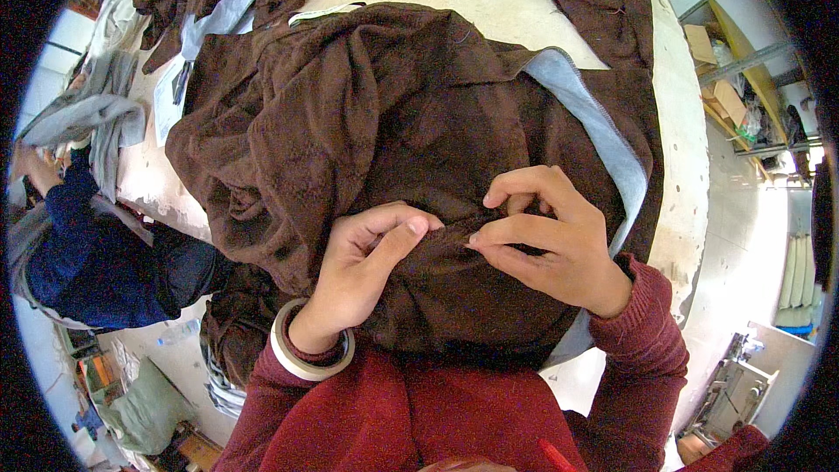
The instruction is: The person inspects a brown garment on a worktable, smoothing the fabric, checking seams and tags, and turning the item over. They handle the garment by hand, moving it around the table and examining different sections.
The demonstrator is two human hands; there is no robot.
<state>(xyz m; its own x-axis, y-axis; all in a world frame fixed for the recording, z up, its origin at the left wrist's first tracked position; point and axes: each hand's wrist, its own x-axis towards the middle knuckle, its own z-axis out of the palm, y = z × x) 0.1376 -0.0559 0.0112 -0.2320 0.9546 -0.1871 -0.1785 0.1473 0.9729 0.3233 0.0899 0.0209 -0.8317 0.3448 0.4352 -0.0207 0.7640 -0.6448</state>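
Note:
Brown fabric (432, 118) lies bunched over the table before me and reaches down to my lap. A light blue strip (600, 111) with a stitched edge curves along its right side. My left hand (373, 262) rests over the cloth, thumb and index finger pinched at a small fold or thread too fine to make out. Just to the right, my right hand (554, 236) has its thumb and index fingertip together on something tiny, perhaps thread; the other fingers are curled. A pale ring like a tape roll (282, 347) circles my left wrist.
More brown cloth (603, 19) lies on the stained white table (682, 144). A co-worker in a dark blue sleeve (85, 242) handles grey fabric (108, 121) at left. Shelving (747, 65) stands at right, with a sewing machine (731, 400) lower down. A paper sheet (167, 101) lies beside the cloth.

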